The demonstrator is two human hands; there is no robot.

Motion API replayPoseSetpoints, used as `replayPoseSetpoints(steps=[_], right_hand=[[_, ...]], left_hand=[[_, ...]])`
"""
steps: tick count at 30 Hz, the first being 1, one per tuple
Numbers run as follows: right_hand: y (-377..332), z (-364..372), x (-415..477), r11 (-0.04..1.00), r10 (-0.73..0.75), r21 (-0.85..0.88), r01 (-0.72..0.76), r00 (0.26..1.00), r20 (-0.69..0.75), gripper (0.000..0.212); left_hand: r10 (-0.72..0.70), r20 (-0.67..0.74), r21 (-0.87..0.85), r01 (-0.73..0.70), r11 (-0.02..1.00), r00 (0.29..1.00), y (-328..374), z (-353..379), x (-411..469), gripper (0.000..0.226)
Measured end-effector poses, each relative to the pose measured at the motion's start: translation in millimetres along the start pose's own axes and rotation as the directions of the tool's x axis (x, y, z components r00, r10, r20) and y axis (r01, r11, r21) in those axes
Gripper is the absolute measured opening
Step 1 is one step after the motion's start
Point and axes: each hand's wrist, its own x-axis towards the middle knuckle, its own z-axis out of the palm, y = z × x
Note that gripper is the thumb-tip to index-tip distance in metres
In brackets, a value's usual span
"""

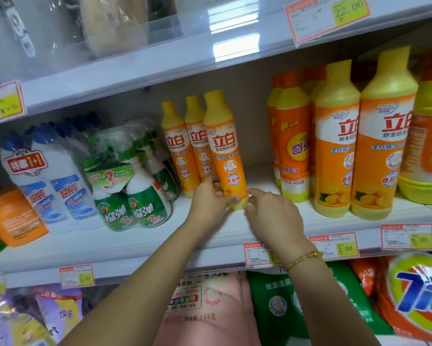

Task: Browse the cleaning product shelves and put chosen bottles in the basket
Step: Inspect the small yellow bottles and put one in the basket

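A slim orange-and-yellow dish-soap bottle [226,151] stands tilted at the front of the middle shelf [235,236]. My left hand [208,201] grips its lower part from the left, fingers curled round it. My right hand [272,216] touches the bottle's yellow base from the right with its fingertips. Two more slim bottles of the same kind [182,146] stand right behind it. No basket is in view.
Larger orange dish-soap bottles [337,138] stand to the right, green spray bottles [137,196] and white toilet-cleaner bottles [47,183] to the left. Price tags [334,247] line the shelf edge. Washing-powder bags [210,308] fill the shelf below.
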Motion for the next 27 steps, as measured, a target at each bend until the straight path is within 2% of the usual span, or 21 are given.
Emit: replayPoseSetpoints(steps=[10, 15, 18, 20, 22, 24, 25, 27], right_hand=[[-1, -6, -7, 1.0, 0.001, 0.026, -0.002, 0.999, 0.038, 0.037], [9, -14, -18, 0.997, -0.015, 0.069, 0.016, 1.0, -0.011, 0.033], [20, -31, -26, 0.987, -0.022, 0.155, 0.046, 0.988, -0.153, 0.021], [29, -47, -35, 0.975, -0.02, 0.205, 0.088, 0.951, -0.31, 0.016], [39, -64, -45, 0.962, 0.012, 0.242, 0.127, 0.866, -0.5, 0.018], [50, -78, -54, 0.955, 0.067, 0.261, 0.141, 0.754, -0.654, 0.02], [56, -83, -56, 0.953, 0.094, 0.272, 0.136, 0.718, -0.69, 0.023], [70, -91, -57, 0.949, 0.145, 0.298, 0.104, 0.695, -0.705, 0.034]], left_hand=[[-0.022, -0.059, 0.084, 0.027, 0.996, 0.998, 7, 12, 6, 0.052], [-0.022, -0.035, 0.138, 0.027, 0.99, 0.999, 5, 13, 7, 0.049], [-0.005, -0.124, 0.225, 0.033, 0.974, 0.992, 10, 14, -3, 0.047], [0.104, -0.219, 0.287, -0.038, 0.957, 0.97, 20, 18, -19, 0.054], [0.229, -0.183, 0.245, -0.181, 0.952, 0.956, 37, 32, -37, 0.059], [0.263, -0.086, 0.122, -0.252, 0.96, 0.961, 57, 52, -49, 0.062], [0.258, -0.047, 0.073, -0.254, 0.964, 0.965, 68, 62, -51, 0.063], [0.243, 0.004, 0.017, -0.243, 0.97, 0.97, 85, 83, -51, 0.066]])
